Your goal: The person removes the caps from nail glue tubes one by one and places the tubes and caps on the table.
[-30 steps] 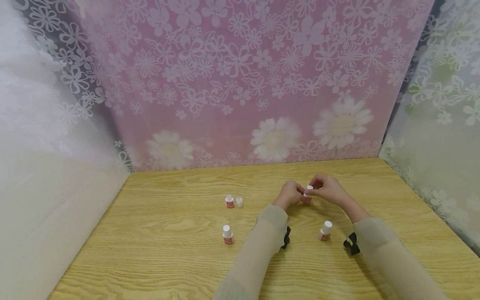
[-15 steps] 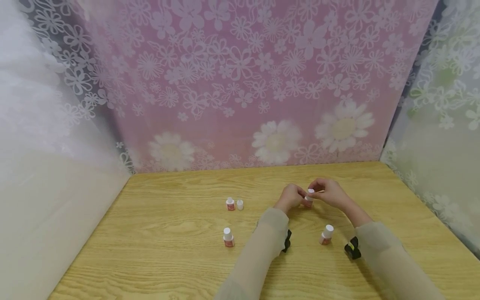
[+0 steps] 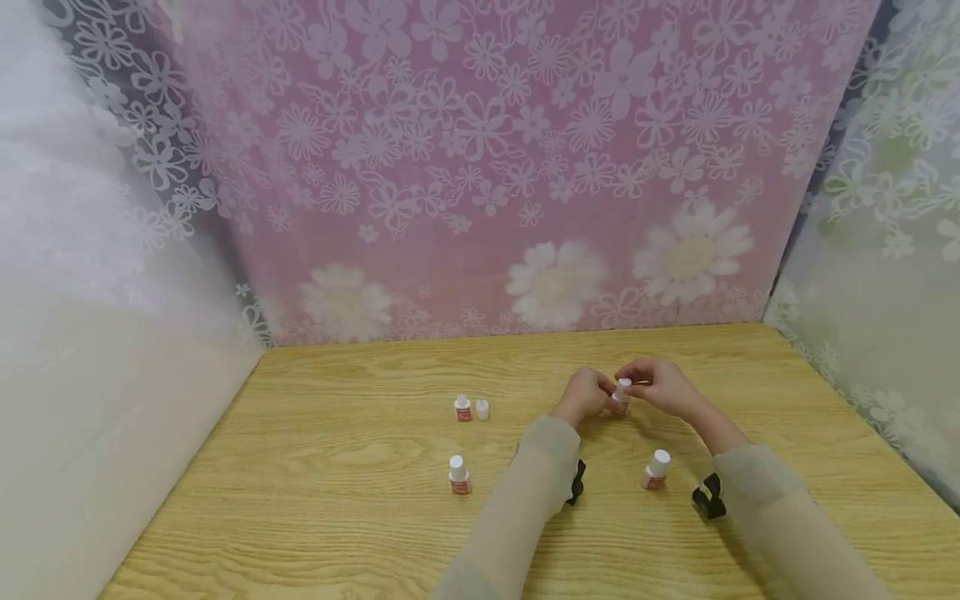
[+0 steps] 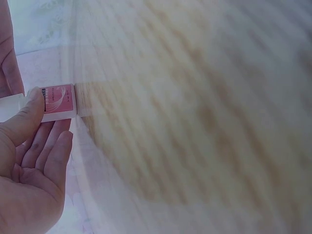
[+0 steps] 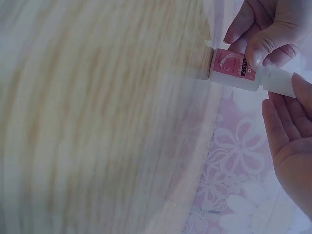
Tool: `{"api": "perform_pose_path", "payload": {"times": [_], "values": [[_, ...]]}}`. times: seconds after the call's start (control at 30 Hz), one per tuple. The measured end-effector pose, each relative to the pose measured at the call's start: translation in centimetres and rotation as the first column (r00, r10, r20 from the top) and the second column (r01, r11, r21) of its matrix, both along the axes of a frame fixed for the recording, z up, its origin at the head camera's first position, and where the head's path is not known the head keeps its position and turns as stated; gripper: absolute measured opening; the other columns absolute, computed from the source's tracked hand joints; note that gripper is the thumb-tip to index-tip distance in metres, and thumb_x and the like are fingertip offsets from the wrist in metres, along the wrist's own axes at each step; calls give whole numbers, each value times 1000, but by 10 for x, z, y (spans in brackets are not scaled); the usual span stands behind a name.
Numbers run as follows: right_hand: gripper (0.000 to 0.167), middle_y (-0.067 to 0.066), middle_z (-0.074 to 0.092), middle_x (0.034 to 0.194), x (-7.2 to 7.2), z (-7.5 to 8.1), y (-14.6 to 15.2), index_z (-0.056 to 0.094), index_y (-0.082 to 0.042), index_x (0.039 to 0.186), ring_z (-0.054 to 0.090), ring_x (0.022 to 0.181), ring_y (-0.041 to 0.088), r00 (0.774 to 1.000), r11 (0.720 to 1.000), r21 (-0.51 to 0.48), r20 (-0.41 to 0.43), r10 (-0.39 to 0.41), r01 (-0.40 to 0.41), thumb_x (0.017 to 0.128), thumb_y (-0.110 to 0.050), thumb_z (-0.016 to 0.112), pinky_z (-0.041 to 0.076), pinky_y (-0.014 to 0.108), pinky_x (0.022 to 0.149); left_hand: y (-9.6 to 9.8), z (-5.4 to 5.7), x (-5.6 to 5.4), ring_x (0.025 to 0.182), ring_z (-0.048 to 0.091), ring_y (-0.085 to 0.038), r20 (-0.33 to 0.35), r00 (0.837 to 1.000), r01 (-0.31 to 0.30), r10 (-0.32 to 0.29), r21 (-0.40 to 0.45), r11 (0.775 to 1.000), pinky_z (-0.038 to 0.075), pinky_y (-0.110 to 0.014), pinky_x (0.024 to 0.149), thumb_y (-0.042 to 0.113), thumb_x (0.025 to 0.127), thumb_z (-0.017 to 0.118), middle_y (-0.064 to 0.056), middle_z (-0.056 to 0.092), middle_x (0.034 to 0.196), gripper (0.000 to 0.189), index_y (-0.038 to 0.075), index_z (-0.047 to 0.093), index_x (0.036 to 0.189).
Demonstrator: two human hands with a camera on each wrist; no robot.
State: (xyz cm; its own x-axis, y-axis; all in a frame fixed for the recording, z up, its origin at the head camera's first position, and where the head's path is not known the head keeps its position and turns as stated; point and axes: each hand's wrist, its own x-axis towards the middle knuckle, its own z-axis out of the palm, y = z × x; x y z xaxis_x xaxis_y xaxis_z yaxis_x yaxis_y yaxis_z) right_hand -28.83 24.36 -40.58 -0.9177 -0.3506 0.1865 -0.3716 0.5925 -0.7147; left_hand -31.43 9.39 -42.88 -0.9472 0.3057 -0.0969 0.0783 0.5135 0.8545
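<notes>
Watching through the cameras, I have the pink-labelled bottle upright between both hands, toward the far right of the worktop, with its white cap at the top. The left hand grips the bottle's body, thumb laid against the label, and the right hand pinches the cap between thumb and fingers. My main worry is the body turning along with the cap: the left thumb covers only part of a small, smooth-looking surface, so a hard twist could make it slip. Too firm a squeeze might force out contents, if there are any, once the top were open, and a sideways tug could tilt the bottle. The wrist views are hazy, so I can't say whether its base rests on the worktop or sits just above it. Over to the left, an uncapped bottle stands with a loose cap just beside it; a careless sweep of the left arm could topple them. A capped bottle between the forearms could be brushed if either arm dropped inward. As for pose, both forearms reach forward and converge, the left slanting rightward, the right angling inward.
</notes>
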Motion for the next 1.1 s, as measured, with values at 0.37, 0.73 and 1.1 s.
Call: {"api": "perform_pose_path", "payload": {"times": [0.37, 0.73, 1.1], "values": [[40, 18, 58, 99, -1, 0, 1, 53, 8, 109, 55, 92, 35, 998, 999, 14, 47, -35, 35, 82, -19, 65, 46, 41, 72, 0, 1, 1, 61, 46, -6, 11, 1000, -7, 8, -13, 1000, 39, -21, 55, 13, 65, 79, 7, 58, 65, 12, 9, 69, 69], [28, 6, 59, 80, -1, -3, 0, 56, -3, 87, 56, 74, 20, 995, 995, 10, -10, -97, 97, 76, -25, 71, 44, 33, 61, 0, 0, 1, 60, 45, -6, -4, 1000, 1, -1, -29, 1000, 39, -21, 55, 15, 65, 79, 7, 58, 63, 12, 8, 70, 69], [22, 6, 59, 82, 0, 1, -1, 58, -2, 88, 56, 80, 25, 994, 994, 42, 2, -105, 105, 80, -20, 67, 44, 37, 66, 1, -2, -2, 59, 44, -6, -30, 999, 18, -19, -42, 999, 38, -20, 53, 15, 65, 79, 8, 58, 64, 13, 8, 70, 69]]}}
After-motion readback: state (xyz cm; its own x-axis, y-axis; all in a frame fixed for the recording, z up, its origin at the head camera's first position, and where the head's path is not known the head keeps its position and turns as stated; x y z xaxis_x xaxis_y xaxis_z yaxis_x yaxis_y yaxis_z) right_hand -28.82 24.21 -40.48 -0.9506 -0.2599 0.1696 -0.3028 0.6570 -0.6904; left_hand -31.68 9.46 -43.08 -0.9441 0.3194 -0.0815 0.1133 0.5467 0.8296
